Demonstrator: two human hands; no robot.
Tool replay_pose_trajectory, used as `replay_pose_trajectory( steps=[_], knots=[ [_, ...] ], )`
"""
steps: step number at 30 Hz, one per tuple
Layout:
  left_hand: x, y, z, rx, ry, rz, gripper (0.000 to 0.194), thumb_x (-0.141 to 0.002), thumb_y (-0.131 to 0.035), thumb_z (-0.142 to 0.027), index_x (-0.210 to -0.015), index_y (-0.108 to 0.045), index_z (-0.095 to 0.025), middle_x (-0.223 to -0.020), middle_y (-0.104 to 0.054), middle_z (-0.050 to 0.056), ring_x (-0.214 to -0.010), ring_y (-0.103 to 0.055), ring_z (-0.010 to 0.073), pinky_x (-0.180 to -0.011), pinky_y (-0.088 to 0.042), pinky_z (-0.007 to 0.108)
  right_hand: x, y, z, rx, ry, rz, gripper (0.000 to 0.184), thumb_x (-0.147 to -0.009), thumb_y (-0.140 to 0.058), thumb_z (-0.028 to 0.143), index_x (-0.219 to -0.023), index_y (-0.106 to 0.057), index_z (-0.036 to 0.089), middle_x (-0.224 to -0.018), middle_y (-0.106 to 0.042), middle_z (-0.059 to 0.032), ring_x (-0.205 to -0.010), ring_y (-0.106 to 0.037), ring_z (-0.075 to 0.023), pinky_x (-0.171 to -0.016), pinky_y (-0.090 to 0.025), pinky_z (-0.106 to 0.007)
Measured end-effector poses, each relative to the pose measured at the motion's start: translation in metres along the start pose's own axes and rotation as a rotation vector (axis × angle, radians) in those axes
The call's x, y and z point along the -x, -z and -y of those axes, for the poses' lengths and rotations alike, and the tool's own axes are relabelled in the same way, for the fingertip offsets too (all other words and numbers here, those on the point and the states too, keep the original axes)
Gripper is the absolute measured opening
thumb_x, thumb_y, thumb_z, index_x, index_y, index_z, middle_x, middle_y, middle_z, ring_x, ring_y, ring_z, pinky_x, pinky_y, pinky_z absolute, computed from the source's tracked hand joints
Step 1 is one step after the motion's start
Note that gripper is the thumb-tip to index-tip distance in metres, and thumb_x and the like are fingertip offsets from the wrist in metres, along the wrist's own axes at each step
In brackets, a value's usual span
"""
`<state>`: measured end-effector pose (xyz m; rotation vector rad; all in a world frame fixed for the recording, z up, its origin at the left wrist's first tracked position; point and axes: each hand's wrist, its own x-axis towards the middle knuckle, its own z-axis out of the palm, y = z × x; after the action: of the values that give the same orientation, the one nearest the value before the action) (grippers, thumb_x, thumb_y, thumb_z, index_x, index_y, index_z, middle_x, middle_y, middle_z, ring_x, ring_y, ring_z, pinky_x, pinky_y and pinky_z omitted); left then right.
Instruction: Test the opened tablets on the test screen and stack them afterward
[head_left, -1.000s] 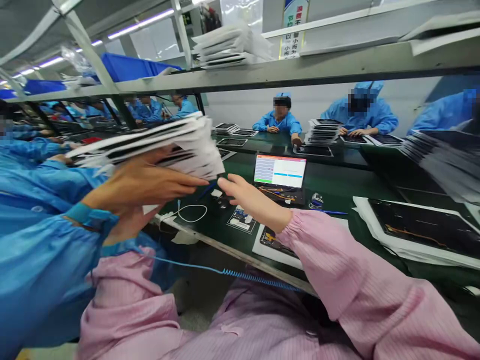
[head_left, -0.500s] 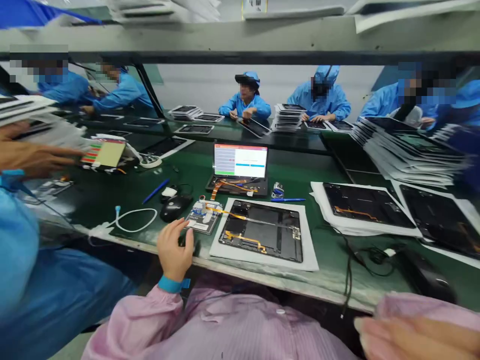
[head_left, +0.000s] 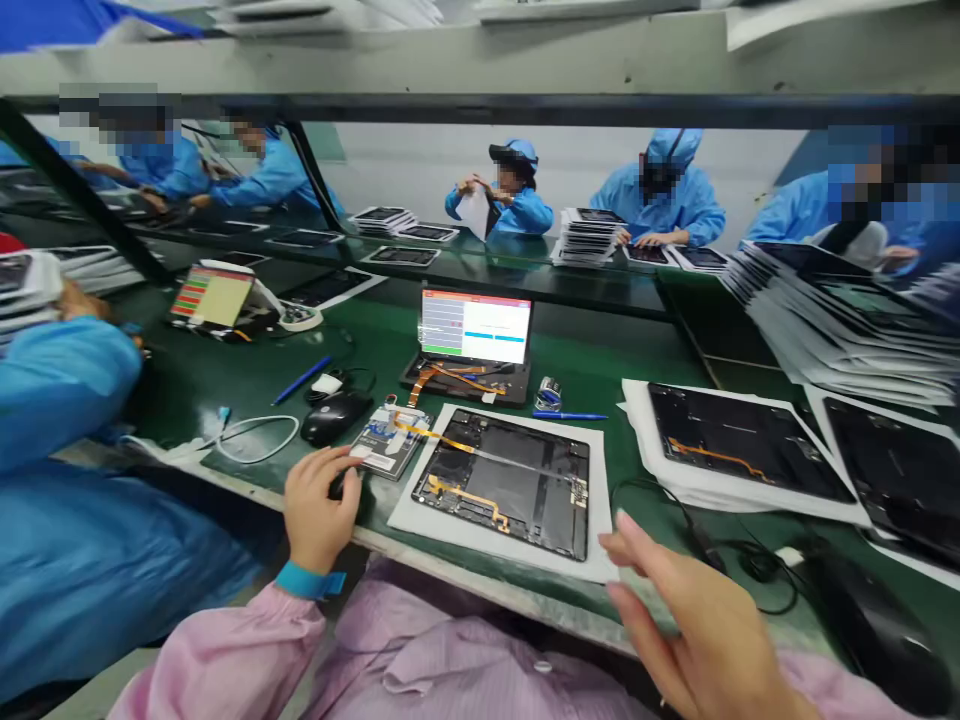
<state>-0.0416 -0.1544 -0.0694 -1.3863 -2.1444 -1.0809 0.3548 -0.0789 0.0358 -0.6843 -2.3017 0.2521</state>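
My left hand (head_left: 321,510) rests at the bench edge beside a small circuit-board module (head_left: 390,440), its fingers loosely curved and the thumb apart. A small dark shape shows between thumb and fingers; I cannot make it out. My right hand (head_left: 697,610) hovers open and holds nothing, fingertips near the right corner of a white sheet (head_left: 600,500). On that sheet lies an opened tablet housing (head_left: 514,485) with orange flex cables inside. One ribbon runs from it to the module, and another links the module to a small lit screen unit (head_left: 476,325) behind.
A black mouse (head_left: 335,417), white cable (head_left: 262,440) and blue pen (head_left: 302,380) lie left. Another housing (head_left: 742,440) lies on sheets at right, near a tall stack (head_left: 840,320) and a black device (head_left: 877,630). A person's blue sleeve (head_left: 60,390) is close at left.
My right hand has come in from the lower right toward the tablet housing. My left hand stays beside the module. The neighbour at left has moved their arm back from the tilted screen.
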Motion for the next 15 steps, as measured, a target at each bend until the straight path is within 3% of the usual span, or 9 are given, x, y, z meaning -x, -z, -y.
replay_pose_trajectory(
  steps=[2, 6, 10, 12, 14, 15],
  knots=[
    [0.000, 0.003, -0.005, -0.011, 0.009, 0.004, 0.015, -0.078, -0.051, -0.021, -0.087, -0.062, -0.021, -0.104, -0.062, 0.006, -0.109, -0.049, 0.0265, -0.100, -0.033, 0.047, -0.009, -0.016, -0.018, 0.089, -0.001, 0.042, 0.061, -0.087, -0.049, 0.021, -0.143, -0.024, 0.023, -0.100, -0.067, -0.0044, -0.079, -0.067, -0.0184, -0.070, -0.055, -0.028],
    [-0.015, 0.020, -0.037, 0.034, 0.009, 0.002, 0.018, -0.078, -0.052, -0.021, -0.092, -0.063, -0.023, -0.113, -0.058, 0.006, -0.118, -0.043, 0.0279, -0.104, -0.029, 0.049, -0.013, -0.047, -0.048, 0.141, -0.164, 0.073, 0.049, -0.090, -0.044, 0.030, -0.137, -0.035, 0.019, -0.099, -0.066, -0.0058, -0.078, -0.067, -0.0183, -0.067, -0.055, -0.028],
    [-0.078, 0.029, -0.077, 0.401, 0.107, 0.046, 0.024, -0.080, -0.052, -0.026, -0.102, -0.060, -0.024, -0.122, -0.055, 0.003, -0.118, -0.045, 0.0246, -0.103, -0.032, 0.043, -0.011, -0.062, -0.067, 0.049, -0.323, 0.072, 0.044, -0.090, -0.043, 0.034, -0.132, -0.042, 0.021, -0.102, -0.065, -0.0058, -0.074, -0.066, -0.0166, -0.061, -0.056, -0.027],
    [-0.125, 0.013, -0.086, 0.720, 0.216, 0.118, 0.029, -0.082, -0.048, -0.030, -0.109, -0.057, -0.024, -0.120, -0.056, 0.004, -0.115, -0.048, 0.0232, -0.097, -0.038, 0.040, -0.008, -0.064, -0.073, 0.005, -0.409, 0.040, 0.041, -0.090, -0.043, 0.035, -0.129, -0.045, 0.022, -0.103, -0.065, -0.0062, -0.074, -0.066, -0.0174, -0.060, -0.056, -0.028],
    [-0.171, -0.019, -0.084, 0.910, 0.337, 0.228, 0.033, -0.080, -0.050, -0.030, -0.112, -0.055, -0.022, -0.122, -0.054, 0.006, -0.115, -0.048, 0.0232, -0.095, -0.040, 0.038, -0.006, -0.065, -0.078, -0.015, -0.482, -0.009, 0.037, -0.089, -0.044, 0.036, -0.123, -0.051, 0.022, -0.103, -0.066, -0.0063, -0.077, -0.066, -0.0194, -0.062, -0.056, -0.029],
    [-0.191, -0.039, -0.081, 0.915, 0.429, 0.219, 0.037, -0.076, -0.054, -0.026, -0.113, -0.052, -0.020, -0.123, -0.052, 0.008, -0.115, -0.048, 0.0234, -0.095, -0.039, 0.038, -0.005, -0.065, -0.081, -0.016, -0.510, -0.030, 0.035, -0.089, -0.045, 0.037, -0.120, -0.053, 0.022, -0.102, -0.067, -0.0063, -0.079, -0.066, -0.0203, -0.064, -0.056, -0.031]
  ],
)
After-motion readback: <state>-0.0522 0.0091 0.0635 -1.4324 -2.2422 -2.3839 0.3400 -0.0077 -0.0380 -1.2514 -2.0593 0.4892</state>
